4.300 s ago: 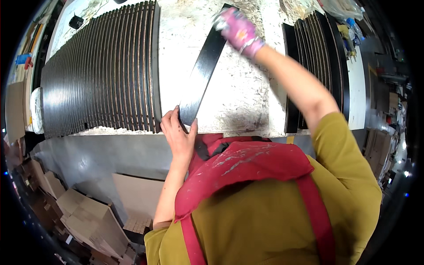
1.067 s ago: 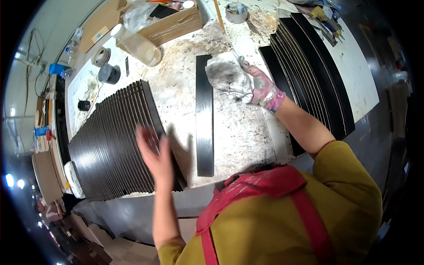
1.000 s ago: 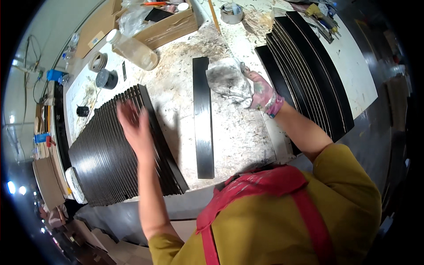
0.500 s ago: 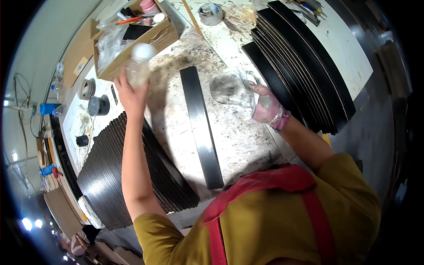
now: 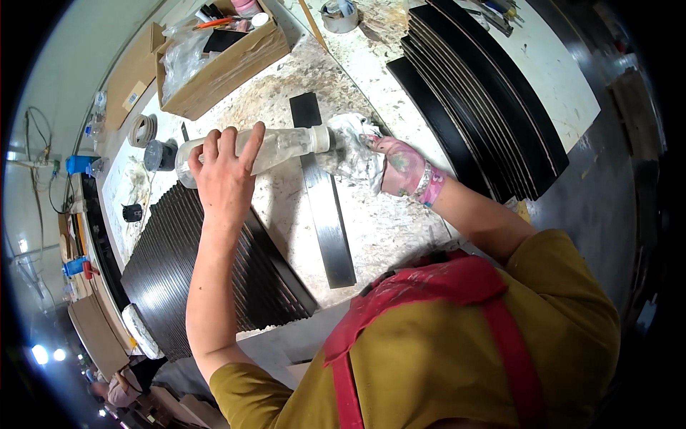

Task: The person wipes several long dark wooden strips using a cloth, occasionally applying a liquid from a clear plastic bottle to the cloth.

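Observation:
My left hand (image 5: 224,171) is closed round a clear plastic bottle (image 5: 286,149), which is tipped nearly level with its white-capped end to the right. That end meets a crumpled white rag (image 5: 357,159) with dark stains. Gripping the rag is my right hand (image 5: 406,169), in a pink, stained glove. Below the bottle and rag, a single black strip (image 5: 330,232) lies lengthwise on the paint-marked table (image 5: 386,243). The bottle crosses over its upper part and hides a piece of it.
Many black strips stand in a slanted row (image 5: 189,268) at the left, and another black stack (image 5: 471,100) lies at the right. A cardboard box (image 5: 229,75) of supplies is at the far left. Near it are a dark cup (image 5: 160,155) and a tape roll (image 5: 142,131).
The bottle has gone from upright to nearly level, and my left hand has turned with it toward the right. My right hand has brought the rag slightly left to the bottle's end.

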The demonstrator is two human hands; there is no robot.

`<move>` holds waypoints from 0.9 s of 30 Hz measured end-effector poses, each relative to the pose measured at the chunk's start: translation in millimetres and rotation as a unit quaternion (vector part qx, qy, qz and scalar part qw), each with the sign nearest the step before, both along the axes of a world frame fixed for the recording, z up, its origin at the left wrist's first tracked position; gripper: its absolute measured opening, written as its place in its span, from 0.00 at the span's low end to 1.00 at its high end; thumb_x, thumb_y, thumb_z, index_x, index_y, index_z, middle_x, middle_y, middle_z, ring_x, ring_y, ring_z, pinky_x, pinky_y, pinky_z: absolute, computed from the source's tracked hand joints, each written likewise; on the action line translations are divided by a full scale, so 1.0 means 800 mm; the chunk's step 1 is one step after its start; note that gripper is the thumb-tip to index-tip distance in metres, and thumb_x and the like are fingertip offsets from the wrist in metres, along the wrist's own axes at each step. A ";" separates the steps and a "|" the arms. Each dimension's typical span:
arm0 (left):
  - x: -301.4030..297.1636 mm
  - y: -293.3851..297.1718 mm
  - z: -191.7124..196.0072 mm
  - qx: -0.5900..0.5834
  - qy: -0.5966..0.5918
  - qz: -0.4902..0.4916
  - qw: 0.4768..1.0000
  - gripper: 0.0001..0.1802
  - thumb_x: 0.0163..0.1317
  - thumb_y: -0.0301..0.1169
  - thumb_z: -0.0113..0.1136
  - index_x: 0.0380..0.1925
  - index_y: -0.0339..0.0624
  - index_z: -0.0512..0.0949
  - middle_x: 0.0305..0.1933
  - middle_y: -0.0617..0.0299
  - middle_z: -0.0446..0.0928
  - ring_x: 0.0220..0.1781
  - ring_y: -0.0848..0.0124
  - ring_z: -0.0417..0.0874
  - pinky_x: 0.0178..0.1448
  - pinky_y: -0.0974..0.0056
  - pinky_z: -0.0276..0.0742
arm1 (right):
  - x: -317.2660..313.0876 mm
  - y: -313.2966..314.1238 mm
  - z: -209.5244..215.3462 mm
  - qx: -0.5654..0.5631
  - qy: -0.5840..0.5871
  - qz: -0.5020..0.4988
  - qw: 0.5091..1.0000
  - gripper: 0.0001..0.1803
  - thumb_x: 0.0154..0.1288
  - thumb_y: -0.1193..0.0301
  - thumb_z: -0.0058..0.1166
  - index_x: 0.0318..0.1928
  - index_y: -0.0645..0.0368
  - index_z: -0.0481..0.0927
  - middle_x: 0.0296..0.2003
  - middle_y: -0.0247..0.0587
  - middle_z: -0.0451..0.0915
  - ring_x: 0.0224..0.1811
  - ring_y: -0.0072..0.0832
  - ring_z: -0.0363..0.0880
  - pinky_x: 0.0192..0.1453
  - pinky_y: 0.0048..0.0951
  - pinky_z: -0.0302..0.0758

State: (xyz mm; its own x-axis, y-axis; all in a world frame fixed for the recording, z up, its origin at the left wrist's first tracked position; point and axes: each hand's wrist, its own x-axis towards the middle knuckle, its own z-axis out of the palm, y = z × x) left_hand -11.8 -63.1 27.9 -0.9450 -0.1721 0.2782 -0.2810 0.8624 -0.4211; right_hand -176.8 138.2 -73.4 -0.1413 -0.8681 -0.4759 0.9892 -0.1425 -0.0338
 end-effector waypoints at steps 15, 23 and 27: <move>-0.008 0.003 -0.007 0.149 0.022 -0.043 0.988 0.40 0.36 0.26 0.72 0.56 0.55 0.71 0.53 0.59 0.71 0.56 0.58 0.72 0.57 0.53 0.66 | 0.008 -0.006 0.025 -0.129 0.000 0.038 0.991 0.24 0.72 0.64 0.34 0.63 0.63 0.63 0.57 0.59 0.69 0.55 0.50 0.75 0.60 0.45 0.74; -0.042 -0.079 -0.054 0.457 0.262 0.048 0.848 0.36 0.46 0.32 0.71 0.56 0.35 0.67 0.52 0.48 0.75 0.54 0.56 0.76 0.58 0.60 0.71 | -0.051 -0.014 0.007 -0.166 0.082 -0.020 0.982 0.24 0.69 0.62 0.39 0.60 0.62 0.66 0.56 0.56 0.72 0.58 0.52 0.72 0.56 0.57 0.73; -0.021 -0.115 -0.095 0.527 0.320 0.094 0.782 0.37 0.49 0.33 0.71 0.56 0.35 0.64 0.52 0.48 0.76 0.53 0.60 0.78 0.58 0.61 0.72 | -0.011 0.003 0.021 0.044 0.135 -0.049 0.989 0.22 0.69 0.64 0.44 0.60 0.59 0.69 0.58 0.52 0.72 0.59 0.48 0.72 0.60 0.60 0.68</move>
State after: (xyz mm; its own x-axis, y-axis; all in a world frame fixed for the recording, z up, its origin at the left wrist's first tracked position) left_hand -28.6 -155.3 -48.3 -0.6015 -0.7430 0.2934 -0.3065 0.5538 0.7742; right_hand -185.4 140.6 -56.5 -0.3546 -0.8005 -0.4832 0.9242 -0.2216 -0.3112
